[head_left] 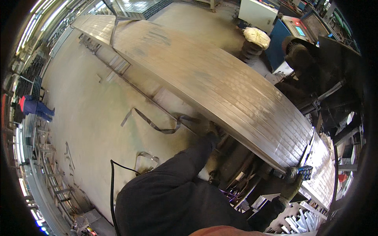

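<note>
A long bundle of silvery metal profiles [204,82] runs from the far left to the near right. Dark straps cross it, one of them a strap [308,148] close to its near end. My right hand [290,188], in an olive glove, is closed on a small blue and black blocky device [304,172] beside that strap. Stretched forward in a black sleeve, my left arm ends at my left hand [214,129], low beside the bundle's left edge. Its fingers are too dark and hidden to make out.
A loose metal strap [151,122] curls on the floor left of the bundle. Short metal offcuts [301,222] lie below my right hand. Beyond the bundle stand a padded stool [256,37] and a machine with a control panel [297,28]. Another person [35,107] is far left.
</note>
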### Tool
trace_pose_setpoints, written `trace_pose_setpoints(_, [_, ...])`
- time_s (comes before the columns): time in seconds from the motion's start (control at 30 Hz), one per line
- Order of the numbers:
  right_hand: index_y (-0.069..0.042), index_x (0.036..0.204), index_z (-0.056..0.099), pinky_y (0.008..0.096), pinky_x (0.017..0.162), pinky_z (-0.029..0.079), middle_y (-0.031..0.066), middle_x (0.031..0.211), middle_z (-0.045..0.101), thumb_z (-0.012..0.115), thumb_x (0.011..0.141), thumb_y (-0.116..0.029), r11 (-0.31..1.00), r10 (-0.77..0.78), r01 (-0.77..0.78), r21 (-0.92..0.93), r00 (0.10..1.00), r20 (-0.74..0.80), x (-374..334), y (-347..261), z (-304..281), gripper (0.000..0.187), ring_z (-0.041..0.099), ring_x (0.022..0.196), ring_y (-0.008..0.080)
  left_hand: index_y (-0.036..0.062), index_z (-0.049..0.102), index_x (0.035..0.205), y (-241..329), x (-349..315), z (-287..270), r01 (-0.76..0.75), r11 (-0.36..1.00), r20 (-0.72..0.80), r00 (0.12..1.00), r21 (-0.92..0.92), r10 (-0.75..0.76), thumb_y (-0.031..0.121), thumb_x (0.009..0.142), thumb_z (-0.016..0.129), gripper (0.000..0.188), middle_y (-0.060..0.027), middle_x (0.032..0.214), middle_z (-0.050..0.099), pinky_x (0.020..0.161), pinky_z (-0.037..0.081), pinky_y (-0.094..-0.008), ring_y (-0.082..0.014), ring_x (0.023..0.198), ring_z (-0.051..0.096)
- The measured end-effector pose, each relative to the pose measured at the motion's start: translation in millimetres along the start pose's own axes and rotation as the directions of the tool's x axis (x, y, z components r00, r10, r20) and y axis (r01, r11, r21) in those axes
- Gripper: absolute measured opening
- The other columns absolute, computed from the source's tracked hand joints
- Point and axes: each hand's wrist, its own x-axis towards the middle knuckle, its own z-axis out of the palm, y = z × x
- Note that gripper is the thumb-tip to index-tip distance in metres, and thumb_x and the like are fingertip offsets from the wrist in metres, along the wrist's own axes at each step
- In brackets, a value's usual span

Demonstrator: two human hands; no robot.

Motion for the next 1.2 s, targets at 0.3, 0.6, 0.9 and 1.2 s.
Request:
trace_pose_setpoints(0.3, [-0.001, 0.139, 0.058, 0.046, 0.106, 0.054, 0.0191, 0.13, 0.067, 0.053, 0.108, -0.031, 0.025, 0.334, -0.296, 0.955, 0.903, 0.271, 8.7, 42.6, -22.9, 0.044, 0.067, 0.117, 0.0298, 0.0158, 0.067, 0.121, -1.3, -13.0, -1.8, 0.054, 0.991, 0.023, 0.998, -0.124, -0.051, 0.067, 0.099, 0.041, 0.062, -0.01, 0.11, 0.067, 0.102, 0.046, -0.0497, -0.0308, 0.115, 0.059])
trace_pose_setpoints(0.6, [-0.004, 0.144, 0.056, 0.0429, 0.111, 0.049, 0.0159, 0.136, 0.064, 0.053, 0.109, -0.029, 0.338, 0.428, -0.273, 0.901, 0.897, 0.111, 1.3, 36.5, -28.9, 0.043, 0.062, 0.125, 0.029, 0.015, 0.065, 0.124, -5.0, -13.4, -13.0, 0.014, 0.985, -0.013, 1.0, -0.169, -0.017, 0.071, 0.099, 0.038, 0.067, -0.0098, 0.112, 0.067, 0.101, 0.046, -0.0506, -0.0312, 0.115, 0.06])
trace_pose_setpoints(0.9, [-0.005, 0.138, 0.051, 0.0471, 0.095, 0.058, 0.0144, 0.125, 0.063, 0.057, 0.103, -0.014, 0.738, 0.318, -0.184, 0.649, 0.943, -0.094, -4.3, -94.8, 3.1, 0.036, 0.066, 0.11, 0.0301, 0.012, 0.064, 0.126, 32.0, -12.9, -74.2, -0.165, 0.974, 0.009, 0.986, -0.152, 0.168, 0.069, 0.1, 0.035, 0.07, -0.011, 0.118, 0.067, 0.097, 0.048, -0.0516, -0.0322, 0.116, 0.06])
trace_pose_setpoints(1.2, [-0.005, 0.136, 0.046, 0.0485, 0.081, 0.066, 0.0127, 0.115, 0.065, 0.061, 0.101, -0.003, 0.134, 0.55, -0.095, 0.986, 0.835, 0.006, 27.5, -106.6, 24.8, 0.038, 0.072, 0.099, 0.0296, 0.0074, 0.066, 0.122, 43.5, -27.3, -49.5, -0.209, 0.957, -0.231, 0.959, -0.201, 0.161, 0.057, 0.096, 0.048, 0.058, -0.015, 0.117, 0.069, 0.079, 0.054, -0.0493, -0.0342, 0.102, 0.065])
